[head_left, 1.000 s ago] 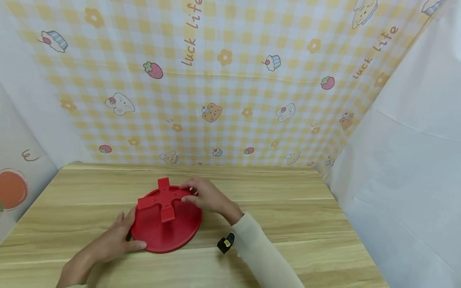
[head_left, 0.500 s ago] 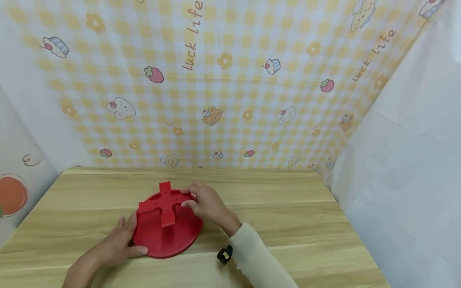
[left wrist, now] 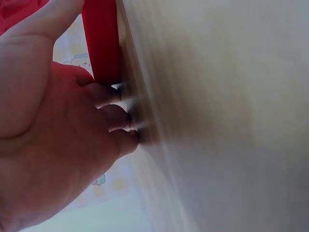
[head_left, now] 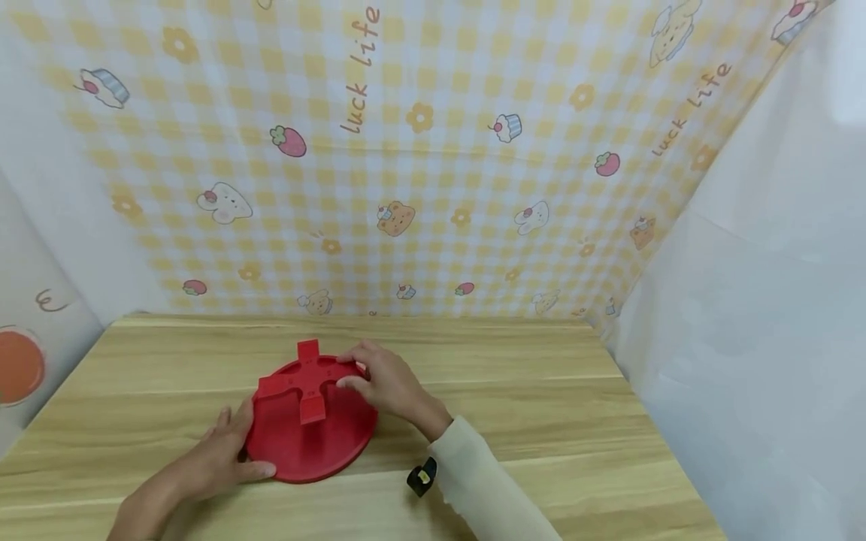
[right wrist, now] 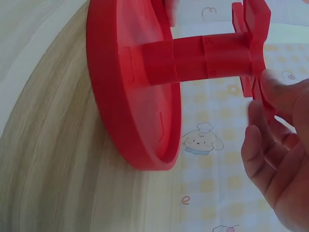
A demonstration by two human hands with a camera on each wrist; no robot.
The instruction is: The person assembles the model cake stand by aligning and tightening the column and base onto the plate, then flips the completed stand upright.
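A red stand rests on the wooden table, with a wide round base, a short upright post and a cross-shaped top with four flat arms. My left hand grips the base at its left edge, thumb over the rim and fingers along the outside. In the left wrist view its lower fingertips lie close to the tabletop. My right hand pinches the right arm of the cross between thumb and fingers. That arm is partly hidden by the hand.
The light wooden table runs back to a yellow checked cloth. White sheets hang at the left and right sides. A small black device with a yellow spot is at the right sleeve.
The head view has shifted slightly. Both hands keep their places on the red stand, and the cross-shaped top looks much the same.
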